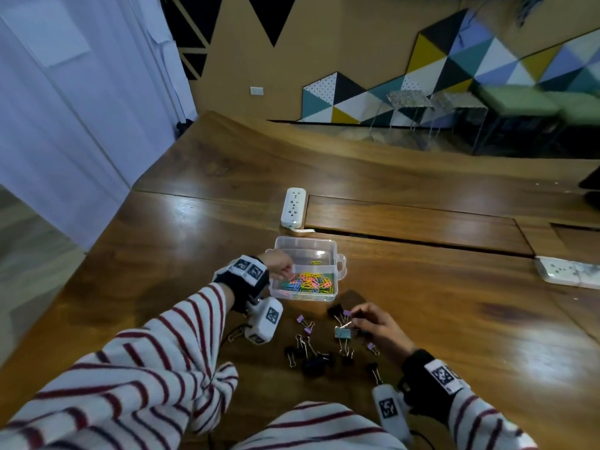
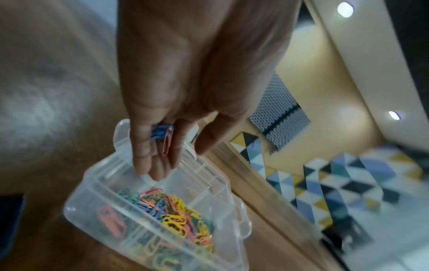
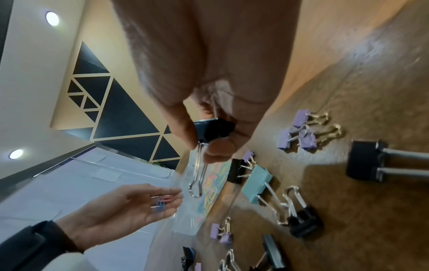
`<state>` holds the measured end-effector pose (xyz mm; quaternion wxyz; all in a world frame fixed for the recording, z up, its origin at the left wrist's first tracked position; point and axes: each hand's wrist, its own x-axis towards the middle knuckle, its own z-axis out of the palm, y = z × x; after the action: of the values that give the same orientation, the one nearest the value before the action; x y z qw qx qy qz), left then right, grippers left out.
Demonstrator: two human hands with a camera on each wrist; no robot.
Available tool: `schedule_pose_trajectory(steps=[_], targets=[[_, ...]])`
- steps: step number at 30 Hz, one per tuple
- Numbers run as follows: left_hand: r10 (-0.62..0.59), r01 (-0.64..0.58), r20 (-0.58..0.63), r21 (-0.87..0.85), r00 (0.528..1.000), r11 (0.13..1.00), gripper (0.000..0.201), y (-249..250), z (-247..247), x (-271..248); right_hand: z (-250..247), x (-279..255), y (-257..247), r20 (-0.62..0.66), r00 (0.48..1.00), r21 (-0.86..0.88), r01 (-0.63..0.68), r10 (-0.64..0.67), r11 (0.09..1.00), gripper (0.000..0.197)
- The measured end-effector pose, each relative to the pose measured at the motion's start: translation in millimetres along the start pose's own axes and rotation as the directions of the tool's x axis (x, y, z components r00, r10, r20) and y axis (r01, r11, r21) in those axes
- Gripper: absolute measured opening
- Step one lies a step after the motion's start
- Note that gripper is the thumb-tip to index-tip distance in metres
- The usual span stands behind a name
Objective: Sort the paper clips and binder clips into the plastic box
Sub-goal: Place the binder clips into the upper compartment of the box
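A clear plastic box (image 1: pixel 302 296) (image 2: pixel 92 210) stands on the wooden table. Its near compartment holds several coloured paper clips (image 1: pixel 310 282) (image 2: pixel 171 210). My left hand (image 1: pixel 279 264) (image 2: pixel 180 162) hovers over the box's left side, fingers loosely straight, thumb apart. A blue and a pink paper clip (image 2: pixel 163 137) (image 3: pixel 162 201) lie on its fingers. My right hand (image 1: pixel 370 319) (image 3: pixel 204 146), in front of the box, pinches a black binder clip (image 3: pixel 213 130) whose wire handle hangs down. Loose binder clips lie around it: a teal one (image 1: pixel 342 333) (image 3: pixel 257 183), purple ones (image 1: pixel 300 318) (image 3: pixel 299 132), black ones (image 1: pixel 313 363).
A white power strip (image 1: pixel 293 207) lies just behind the box. Another white strip (image 1: pixel 566 272) sits at the far right. A long slot (image 1: pixel 406 238) runs across the table behind the box. The table's left edge (image 1: pixel 107 232) drops off toward a curtain.
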<state>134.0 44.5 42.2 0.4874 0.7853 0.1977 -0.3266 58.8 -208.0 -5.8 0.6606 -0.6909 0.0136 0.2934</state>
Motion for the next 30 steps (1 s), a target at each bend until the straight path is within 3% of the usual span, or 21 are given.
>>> schedule_pose_trajectory(steps=[2, 4, 5, 7, 8, 13, 15, 18, 20, 24, 28, 30], targets=[[0.022, -0.028, 0.021, 0.342, 1.0, 0.939, 0.023, 0, 7, 6, -1, -3, -1, 0.009, 1.0, -0.023, -0.018, 0.018, 1.0, 0.018], [0.151, -0.073, -0.079, 0.603, 0.985, 0.794, 0.026, 4, 12, 11, -1, -3, -1, 0.011, 0.999, -0.042, -0.044, 0.045, 0.998, 0.014], [0.254, -0.081, -0.154, 0.688, 0.955, 0.721, 0.028, 9, 15, 10, -2, -2, 1, 0.009, 0.998, -0.044, -0.057, 0.057, 0.997, 0.015], [0.431, -0.137, -0.234, 0.728, 0.871, 0.672, 0.026, 20, 16, 18, -1, -2, 0, 0.008, 0.996, -0.02, -0.085, 0.085, 0.996, 0.014], [0.47, -0.161, -0.227, 0.742, 0.853, 0.65, 0.024, 26, 16, 23, 1, -3, -2, 0.012, 0.995, -0.004, -0.103, 0.103, 0.995, 0.014], [0.355, -0.125, -0.059, 0.871, 0.933, 0.475, 0.018, 45, 18, 56, 3, -3, -6, 0.024, 1.0, 0.08, -0.018, 0.016, 0.997, 0.026], [0.36, -0.167, 0.014, 0.903, 0.933, 0.396, 0.015, 50, 21, 68, 0, -1, -3, -0.002, 0.999, 0.101, 0.043, -0.043, 0.994, 0.036], [0.425, -0.199, 0.06, 0.936, 0.903, 0.291, 0.02, 56, 28, 76, -2, 6, 2, -0.05, 0.997, 0.204, 0.063, -0.054, 0.977, 0.015], [0.475, -0.226, 0.063, 0.929, 0.878, 0.294, 0.02, 57, 34, 80, -6, 15, -2, -0.056, 0.998, 0.343, 0.048, -0.031, 0.938, 0.017], [0.448, -0.256, 0.052, 0.877, 0.892, 0.407, 0.026, 50, 42, 85, -13, 42, -34, -0.058, 0.998, 0.545, 0.014, 0.022, 0.838, 0.023], [0.341, -0.269, 0.11, 0.843, 0.934, 0.466, 0.023, 48, 33, 83, -15, 79, -69, -0.133, 0.991, 0.501, 0.045, 0.026, 0.864, 0.018], [0.36, -0.269, 0.088, 0.827, 0.929, 0.493, 0.018, 52, 22, 76, -15, 99, -81, -0.163, 0.986, 0.454, 0.058, 0.019, 0.889, 0.017]])
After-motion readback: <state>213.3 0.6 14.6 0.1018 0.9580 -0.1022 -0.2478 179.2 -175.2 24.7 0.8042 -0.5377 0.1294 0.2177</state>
